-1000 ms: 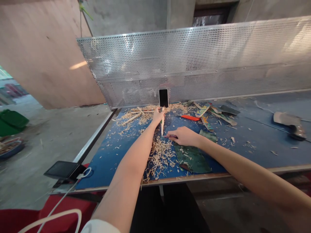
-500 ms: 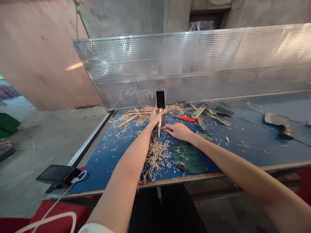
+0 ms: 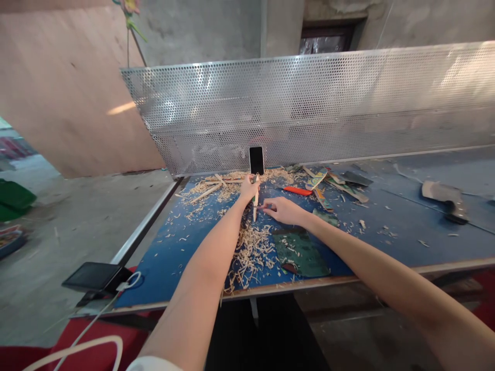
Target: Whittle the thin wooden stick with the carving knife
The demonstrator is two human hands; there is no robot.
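My left hand is closed around a thin pale wooden stick, whose lower end points down toward me. Just to the right, my right hand has its fingers pinched on a small thin tool, mostly hidden, which reaches the stick near its lower part. Curled wood shavings lie in a heap on the blue tabletop below both hands. A green mat with shavings on it lies under my right wrist.
A dark-screened phone leans upright against the perforated metal panel. An orange-red knife-like object and colored strips lie right of it. A black device with a cable sits at the left corner.
The camera view has shifted slightly. The small tool in my right hand is a little lower along the stick; my left hand keeps its grip.
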